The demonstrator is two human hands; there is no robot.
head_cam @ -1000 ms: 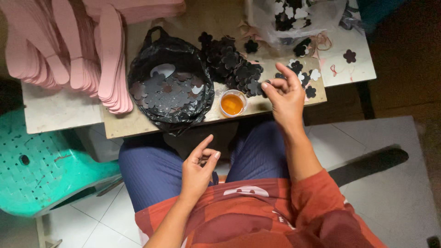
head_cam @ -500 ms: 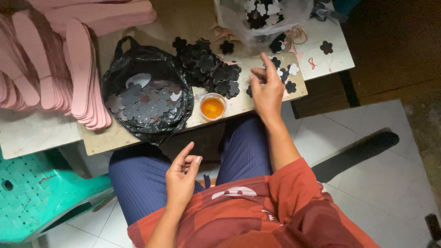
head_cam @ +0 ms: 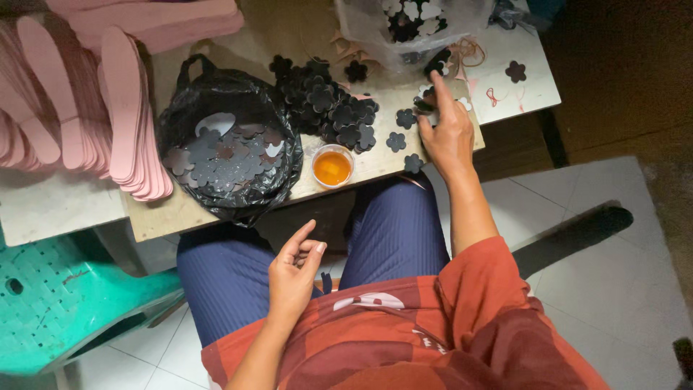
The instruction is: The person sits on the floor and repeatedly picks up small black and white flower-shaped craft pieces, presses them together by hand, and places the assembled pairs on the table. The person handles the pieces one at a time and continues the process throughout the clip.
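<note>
Head view: right hand [head_cam: 447, 133] reaches over the table edge, fingertips pinching a black flower cutout [head_cam: 424, 105] just right of the cutout pile [head_cam: 328, 101]. Left hand [head_cam: 292, 271], loosely curled and empty, hovers over the lap, well short of the pile.

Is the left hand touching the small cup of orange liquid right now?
No. The left hand hangs empty over the lap, well apart from the cup of orange liquid on the table edge.
</note>
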